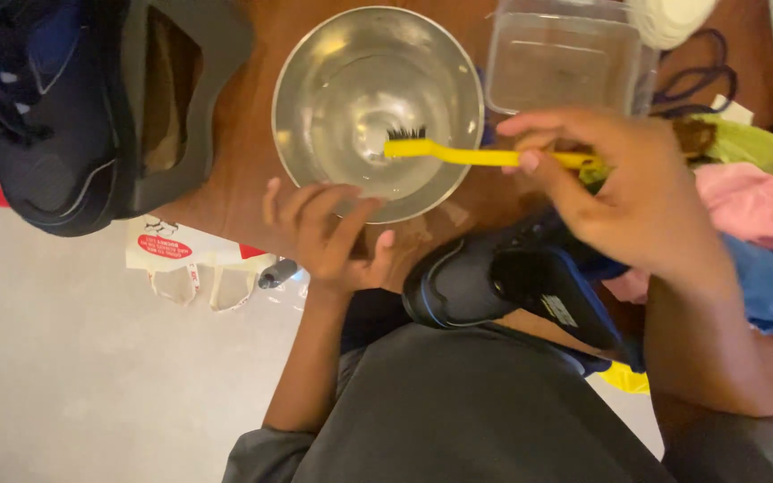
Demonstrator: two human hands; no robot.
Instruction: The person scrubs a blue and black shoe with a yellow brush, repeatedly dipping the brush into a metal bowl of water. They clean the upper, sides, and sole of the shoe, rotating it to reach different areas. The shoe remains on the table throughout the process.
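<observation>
My right hand [624, 188] grips a yellow brush [467, 155] by its handle, with the dark bristles dipped into a round steel bowl [306, 80] holding clear water. My left hand [328, 234] rests with fingers spread against the near rim of that bowl. A black and blue shoe [485, 277] lies on my lap, just under my right hand.
A second black shoe [82, 116] sits at the top left on the brown table [243, 152]. A clear plastic container [565, 58] stands behind the bowl. Pink, green and blue cloths [753, 197] pile up at the right. A white bag [181, 255] lies on the floor.
</observation>
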